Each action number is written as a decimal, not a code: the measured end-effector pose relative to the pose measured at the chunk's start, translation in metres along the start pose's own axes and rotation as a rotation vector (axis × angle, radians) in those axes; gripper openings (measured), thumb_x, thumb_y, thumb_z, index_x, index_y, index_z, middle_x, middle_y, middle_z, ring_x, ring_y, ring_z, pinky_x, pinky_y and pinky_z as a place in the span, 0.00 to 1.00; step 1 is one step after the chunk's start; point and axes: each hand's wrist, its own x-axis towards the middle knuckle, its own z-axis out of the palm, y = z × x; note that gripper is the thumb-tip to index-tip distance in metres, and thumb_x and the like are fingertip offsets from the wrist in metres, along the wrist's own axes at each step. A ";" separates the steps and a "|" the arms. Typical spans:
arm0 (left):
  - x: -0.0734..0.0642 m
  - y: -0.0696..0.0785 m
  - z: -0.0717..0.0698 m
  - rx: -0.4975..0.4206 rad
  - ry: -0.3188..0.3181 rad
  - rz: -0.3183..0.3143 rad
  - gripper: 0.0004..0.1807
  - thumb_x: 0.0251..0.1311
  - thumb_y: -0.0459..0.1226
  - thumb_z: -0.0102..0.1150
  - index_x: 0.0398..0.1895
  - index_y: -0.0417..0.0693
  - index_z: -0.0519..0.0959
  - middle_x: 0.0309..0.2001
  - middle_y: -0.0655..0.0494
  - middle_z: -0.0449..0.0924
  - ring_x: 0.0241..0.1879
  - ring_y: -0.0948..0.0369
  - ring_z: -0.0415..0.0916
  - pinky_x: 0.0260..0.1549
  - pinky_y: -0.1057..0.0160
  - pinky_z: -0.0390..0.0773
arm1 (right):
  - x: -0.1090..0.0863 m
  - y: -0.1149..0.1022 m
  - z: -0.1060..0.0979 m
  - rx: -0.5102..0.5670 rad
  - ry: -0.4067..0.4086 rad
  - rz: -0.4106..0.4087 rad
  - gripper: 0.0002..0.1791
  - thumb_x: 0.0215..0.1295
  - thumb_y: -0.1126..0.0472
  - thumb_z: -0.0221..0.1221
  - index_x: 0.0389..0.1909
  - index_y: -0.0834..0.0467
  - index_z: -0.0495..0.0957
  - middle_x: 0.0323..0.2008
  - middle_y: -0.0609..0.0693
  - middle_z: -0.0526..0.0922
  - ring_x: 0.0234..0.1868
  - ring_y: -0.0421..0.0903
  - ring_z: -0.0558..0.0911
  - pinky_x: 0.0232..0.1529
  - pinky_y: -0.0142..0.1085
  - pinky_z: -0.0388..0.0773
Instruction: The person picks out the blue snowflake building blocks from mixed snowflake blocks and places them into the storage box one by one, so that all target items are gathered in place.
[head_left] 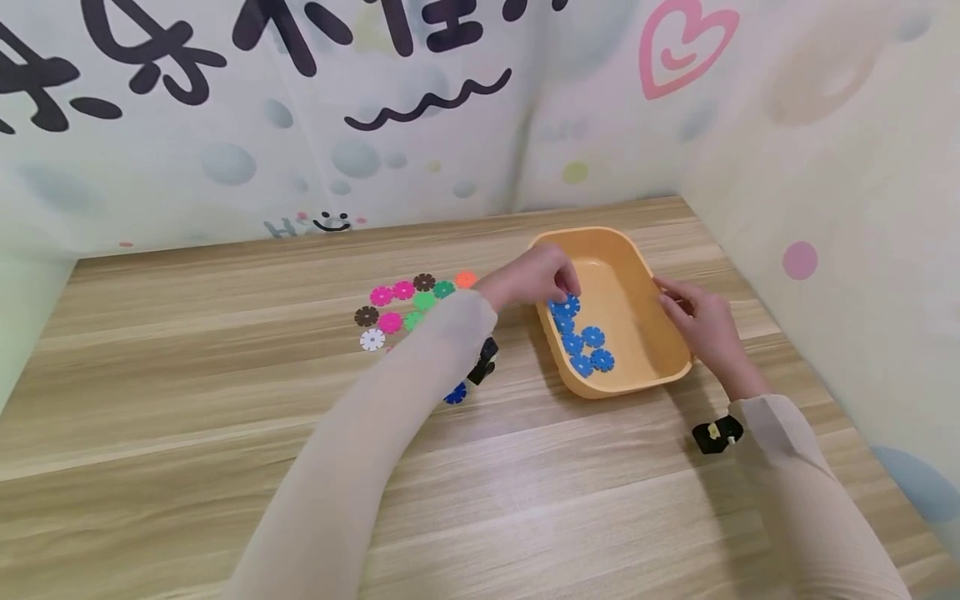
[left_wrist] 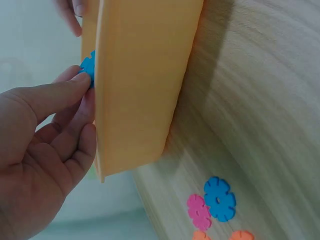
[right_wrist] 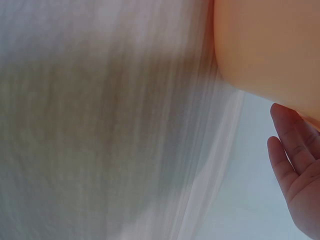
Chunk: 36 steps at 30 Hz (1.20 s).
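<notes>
In the head view my left hand (head_left: 542, 273) is over the left rim of a yellow-orange plastic basin (head_left: 630, 317). Between its thumb and fingers it pinches a blue snowflake disc (left_wrist: 88, 69), seen at the rim in the left wrist view. Several blue snowflake discs (head_left: 592, 337) lie along the basin's left inside. My right hand (head_left: 705, 327) holds the basin's right rim, thumb on the inner side. In the right wrist view its outer fingers (right_wrist: 290, 135) extend beside the outer wall.
Left of the basin, partly behind the left sleeve, lie several loose discs: pink (head_left: 390, 322), brown (head_left: 367, 316), white (head_left: 372, 339), green (head_left: 424, 301), orange (head_left: 466, 279) and blue (head_left: 455, 393). Printed cloth walls (head_left: 420, 167) border the wooden table (head_left: 187, 375) at back and right.
</notes>
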 end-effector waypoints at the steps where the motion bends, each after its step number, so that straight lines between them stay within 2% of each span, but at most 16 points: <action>1: 0.002 0.000 0.001 0.012 0.000 -0.002 0.09 0.54 0.24 0.58 0.38 0.37 0.82 0.36 0.50 0.80 0.36 0.61 0.74 0.35 0.74 0.73 | 0.000 0.000 0.000 0.000 0.001 -0.001 0.18 0.66 0.64 0.52 0.55 0.65 0.73 0.43 0.65 0.79 0.33 0.25 0.70 0.30 0.15 0.68; 9: 0.022 0.003 0.009 0.123 -0.017 -0.047 0.08 0.55 0.28 0.59 0.38 0.41 0.83 0.37 0.53 0.80 0.37 0.62 0.73 0.37 0.73 0.72 | 0.001 0.000 0.000 0.009 0.010 -0.005 0.18 0.66 0.65 0.52 0.55 0.65 0.73 0.43 0.65 0.79 0.32 0.25 0.70 0.30 0.16 0.68; 18: 0.042 -0.004 0.024 0.169 -0.020 -0.092 0.09 0.53 0.27 0.60 0.37 0.43 0.83 0.37 0.55 0.81 0.36 0.63 0.74 0.34 0.74 0.72 | 0.002 0.001 0.000 -0.002 0.001 0.007 0.18 0.66 0.64 0.52 0.55 0.64 0.73 0.45 0.65 0.78 0.34 0.27 0.71 0.31 0.15 0.68; 24: 0.050 -0.004 0.029 0.180 -0.040 -0.136 0.10 0.54 0.26 0.58 0.38 0.44 0.83 0.38 0.56 0.80 0.38 0.63 0.72 0.35 0.73 0.72 | 0.003 0.002 0.000 0.001 0.005 -0.001 0.17 0.66 0.65 0.52 0.55 0.64 0.73 0.44 0.66 0.78 0.33 0.24 0.70 0.31 0.15 0.68; 31: 0.053 -0.003 0.032 0.210 -0.055 -0.180 0.10 0.55 0.26 0.56 0.37 0.44 0.82 0.38 0.55 0.79 0.40 0.62 0.72 0.39 0.72 0.72 | 0.004 0.002 0.001 -0.006 0.006 0.012 0.17 0.66 0.64 0.52 0.55 0.64 0.73 0.45 0.65 0.78 0.35 0.34 0.74 0.31 0.15 0.68; 36: 0.054 -0.004 0.034 0.204 -0.058 -0.190 0.11 0.55 0.25 0.55 0.37 0.44 0.82 0.38 0.55 0.79 0.39 0.62 0.72 0.38 0.73 0.73 | 0.004 0.001 0.001 -0.010 0.006 0.017 0.17 0.66 0.64 0.52 0.55 0.64 0.73 0.46 0.64 0.78 0.36 0.34 0.74 0.32 0.16 0.68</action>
